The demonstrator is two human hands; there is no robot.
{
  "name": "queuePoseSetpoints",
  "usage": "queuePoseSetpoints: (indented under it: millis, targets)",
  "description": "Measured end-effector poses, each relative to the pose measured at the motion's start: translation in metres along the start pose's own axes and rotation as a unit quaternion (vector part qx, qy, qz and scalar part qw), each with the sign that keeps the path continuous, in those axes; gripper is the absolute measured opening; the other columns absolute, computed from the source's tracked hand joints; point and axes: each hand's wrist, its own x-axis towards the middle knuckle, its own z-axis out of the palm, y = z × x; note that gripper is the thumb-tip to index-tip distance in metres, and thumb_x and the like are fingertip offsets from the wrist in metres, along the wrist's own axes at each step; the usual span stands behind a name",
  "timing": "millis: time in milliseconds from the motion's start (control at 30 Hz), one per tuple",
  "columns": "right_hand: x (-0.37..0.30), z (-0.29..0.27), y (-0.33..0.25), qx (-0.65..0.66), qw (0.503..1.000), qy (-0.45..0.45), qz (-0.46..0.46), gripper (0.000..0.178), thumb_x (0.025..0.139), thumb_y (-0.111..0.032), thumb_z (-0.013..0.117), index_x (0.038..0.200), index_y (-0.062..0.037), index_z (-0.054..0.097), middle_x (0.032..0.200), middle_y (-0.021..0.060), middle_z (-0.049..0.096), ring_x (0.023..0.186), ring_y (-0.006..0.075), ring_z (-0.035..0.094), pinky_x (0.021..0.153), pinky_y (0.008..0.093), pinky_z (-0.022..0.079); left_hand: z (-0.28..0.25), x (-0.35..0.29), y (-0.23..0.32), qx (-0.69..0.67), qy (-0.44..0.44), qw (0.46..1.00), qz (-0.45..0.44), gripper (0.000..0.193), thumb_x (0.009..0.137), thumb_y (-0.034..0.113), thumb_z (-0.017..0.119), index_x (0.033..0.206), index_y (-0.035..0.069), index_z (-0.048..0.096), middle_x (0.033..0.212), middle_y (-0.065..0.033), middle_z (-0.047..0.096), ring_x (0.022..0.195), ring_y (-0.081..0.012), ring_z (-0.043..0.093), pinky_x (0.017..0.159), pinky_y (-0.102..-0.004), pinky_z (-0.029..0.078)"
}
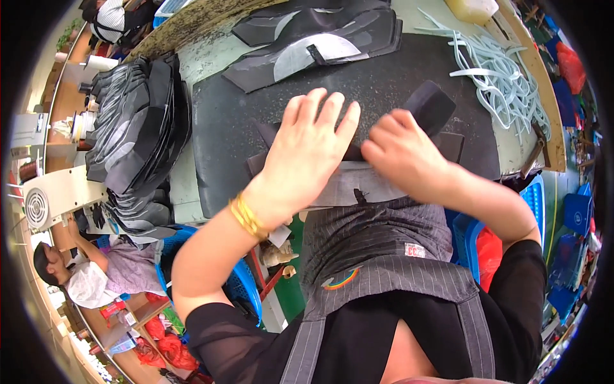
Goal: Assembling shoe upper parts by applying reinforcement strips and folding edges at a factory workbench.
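On the black work mat (220, 134) in front of me lies a dark fabric piece with a grey panel (348, 185), its near edge close to my apron. My left hand (306, 150) rests over its left part, palm down, fingers stretched and slightly apart. To the right, my right hand (409, 157) is closed, fingers curled down at the far edge of the piece. Just beyond these knuckles a thick black flap (432, 105) sticks up; whether it belongs to the same piece I cannot tell. What the right fingertips pinch is hidden under the hand.
Beyond the mat's middle lie stacked black and grey cut pieces (320, 48). A tall pile of similar pieces (137, 121) stands left. Pale blue strips (495, 80) tangle at right. Blue baskets (240, 288) flank me below the table. Another person (105, 272) sits at far left.
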Motion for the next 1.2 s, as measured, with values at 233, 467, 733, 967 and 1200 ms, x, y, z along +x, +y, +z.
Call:
queuePoseSetpoints:
  millis: [233, 467, 733, 967, 1200]
  targets:
    - [-0.032, 0.009, -0.041, -0.043, 0.998, -0.003, 0.037, 0.025, 0.068, -0.014, 0.063, 0.091, -0.0054, 0.058, 0.087, 0.0058, 0.055, 0.078, 0.0207, 0.055, 0.071, 0.0308, 0.046, 0.016, -0.018, -0.004, -0.029, -0.159, 0.983, 0.083, 0.006, 0.073, 0.013, 0.064, 0.070, 0.009, 0.061, 0.073, -0.0064, 0.062, 0.080, -0.0224, 0.061, 0.074, -0.0345, 0.047]
    - [-0.033, 0.005, -0.031, 0.000, 0.993, 0.003, 0.122, 0.049, 0.065, -0.015, 0.065, 0.111, 0.0017, 0.071, 0.105, 0.0088, 0.064, 0.087, 0.0211, 0.059, 0.070, 0.0323, 0.053, 0.021, -0.059, 0.021, 0.024, -0.016, 0.998, 0.055, 0.024, 0.074, 0.012, 0.067, 0.094, 0.000, 0.073, 0.089, -0.0045, 0.067, 0.072, -0.0135, 0.057, 0.057, -0.0243, 0.047]
    - [-0.027, 0.003, -0.028, -0.110, 0.991, -0.039, -0.072, 0.036, 0.070, -0.012, 0.067, 0.101, 0.0053, 0.072, 0.094, 0.0099, 0.064, 0.087, 0.0198, 0.062, 0.074, 0.0312, 0.054, 0.012, -0.048, 0.016, -0.039, -0.147, 0.986, 0.074, 0.036, 0.071, 0.014, 0.072, 0.102, -0.006, 0.072, 0.106, -0.0146, 0.072, 0.095, -0.0249, 0.067, 0.080, -0.0310, 0.059]
    - [-0.031, 0.013, -0.043, 0.136, 0.987, -0.019, 0.086, 0.034, 0.069, -0.010, 0.069, 0.102, -0.0011, 0.072, 0.096, 0.0056, 0.068, 0.081, 0.0186, 0.063, 0.062, 0.0300, 0.055, 0.024, -0.058, 0.001, -0.366, -0.162, 0.916, -0.028, 0.028, 0.074, 0.012, 0.078, 0.100, 0.002, 0.073, 0.112, -0.0085, 0.070, 0.102, -0.0277, 0.064, 0.085, -0.0374, 0.056]
    - [-0.031, 0.010, -0.037, 0.186, 0.980, -0.031, 0.056, 0.030, 0.068, -0.011, 0.069, 0.097, -0.0025, 0.072, 0.098, 0.0042, 0.066, 0.088, 0.0206, 0.063, 0.064, 0.0317, 0.057, 0.026, -0.053, -0.001, -0.395, -0.186, 0.898, -0.064, 0.013, 0.084, 0.010, 0.074, 0.095, 0.005, 0.074, 0.102, -0.0031, 0.073, 0.100, -0.0251, 0.064, 0.086, -0.0369, 0.054]
